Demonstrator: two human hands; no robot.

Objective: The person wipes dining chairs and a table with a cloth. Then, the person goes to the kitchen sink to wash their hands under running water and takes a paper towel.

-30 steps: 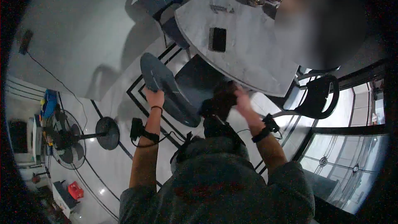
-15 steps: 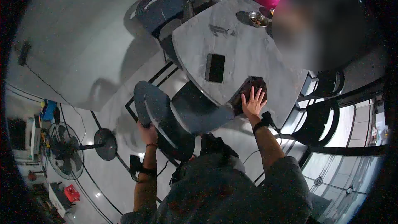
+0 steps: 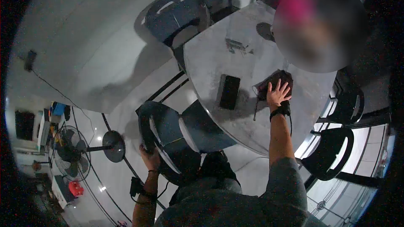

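My right hand (image 3: 279, 93) lies with spread fingers on a dark bag-like bundle (image 3: 284, 77), which rests on the grey marble table (image 3: 256, 122). A thin strap hangs from the bundle's left side. To its left lies a black phone-like rectangle (image 3: 229, 92). My left hand (image 3: 150, 158) is at the backrest of a dark blue-grey chair (image 3: 181, 143) beside the table edge. Its fingers are partly hidden against the chair, and it appears to grip the backrest rim.
Two more chairs (image 3: 176, 14) stand beyond the table's left side, and dark chairs (image 3: 332, 153) at its right. A standing fan (image 3: 71, 151) is at the far left. A blurred area covers the table's upper right. A red object (image 3: 76, 188) sits low left.
The bundle has gone from near my body onto the table and further forward under my right hand, whose fingers have spread. The view has shifted; my left hand stays at the chair.
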